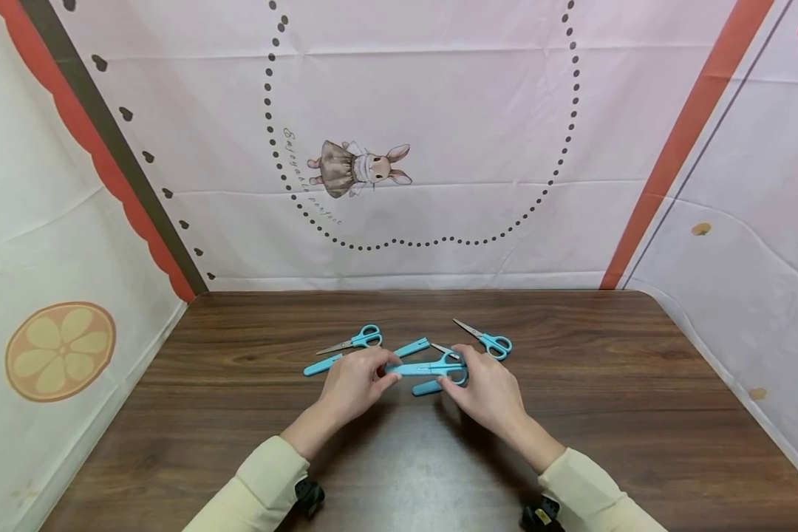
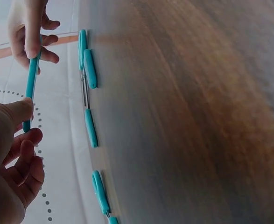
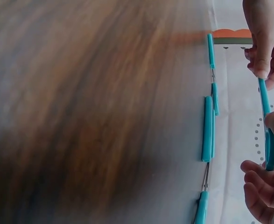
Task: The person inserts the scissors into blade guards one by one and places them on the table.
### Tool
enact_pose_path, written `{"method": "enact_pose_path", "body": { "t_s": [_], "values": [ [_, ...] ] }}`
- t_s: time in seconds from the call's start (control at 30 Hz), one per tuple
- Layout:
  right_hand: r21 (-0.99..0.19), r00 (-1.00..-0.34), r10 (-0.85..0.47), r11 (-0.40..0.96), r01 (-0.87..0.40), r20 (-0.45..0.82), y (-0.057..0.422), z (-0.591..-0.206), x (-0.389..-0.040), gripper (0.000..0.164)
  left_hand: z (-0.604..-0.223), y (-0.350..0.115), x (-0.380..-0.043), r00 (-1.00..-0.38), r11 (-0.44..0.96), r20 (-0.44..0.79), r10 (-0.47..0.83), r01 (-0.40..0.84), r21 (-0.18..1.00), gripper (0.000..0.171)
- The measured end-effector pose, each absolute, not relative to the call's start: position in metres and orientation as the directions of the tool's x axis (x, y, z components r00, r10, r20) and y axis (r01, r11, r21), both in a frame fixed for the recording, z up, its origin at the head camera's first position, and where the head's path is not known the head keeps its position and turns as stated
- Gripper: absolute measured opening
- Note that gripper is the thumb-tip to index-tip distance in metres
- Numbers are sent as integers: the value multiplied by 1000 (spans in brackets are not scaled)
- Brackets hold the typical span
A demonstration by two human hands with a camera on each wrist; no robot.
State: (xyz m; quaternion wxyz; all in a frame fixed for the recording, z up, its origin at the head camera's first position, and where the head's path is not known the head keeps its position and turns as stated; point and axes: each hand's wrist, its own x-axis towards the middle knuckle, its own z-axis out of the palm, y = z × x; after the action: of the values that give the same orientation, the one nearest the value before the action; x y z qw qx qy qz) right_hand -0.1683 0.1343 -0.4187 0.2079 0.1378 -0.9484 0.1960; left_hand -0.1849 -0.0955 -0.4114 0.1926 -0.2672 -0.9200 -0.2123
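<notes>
Head view puts the held scissors [image 1: 439, 367] near the centre, raised over the bench [image 1: 186, 414], with a blue cover [image 1: 414, 369] over their blades. The step in hand looks like sliding the cover along those blades; whether on or off cannot be told here. To do it well, hold the blades closed together, line them up with the cover and move straight along that line, since a twist could jam it. The pinch on the cover is best made near its far end, well away from the mouth, where an edge might catch a finger. Working above the loose rear cover [image 1: 412, 347] and near cover [image 1: 428, 388] should spare those 2 a knock.

Left hand [image 1: 354, 380] pinches the cover's far end between thumb and index finger, its other fingers loosely bent. Right hand [image 1: 485, 384] grips the handle loops [image 3: 270, 149], its thumb on the near side. Both forearms slant inward from pale sleeves [image 1: 256, 476], so the hands face each other with the scissors lying crosswise between them.
</notes>
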Motion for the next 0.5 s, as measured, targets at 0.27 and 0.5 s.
{"method": "enact_pose_path", "body": {
  "t_s": [0.27,0.5],
  "values": [
    [-271,-863,-241,882,-385,443,135,-417,-168,56,-415,-101,-184,-785,769,463,411,571,286,15],
    [-236,-844,-307,867,-439,441,136,-416,-171,59,-416,-106,-183,-795,773,445,413,564,290,16]
  ]
}}
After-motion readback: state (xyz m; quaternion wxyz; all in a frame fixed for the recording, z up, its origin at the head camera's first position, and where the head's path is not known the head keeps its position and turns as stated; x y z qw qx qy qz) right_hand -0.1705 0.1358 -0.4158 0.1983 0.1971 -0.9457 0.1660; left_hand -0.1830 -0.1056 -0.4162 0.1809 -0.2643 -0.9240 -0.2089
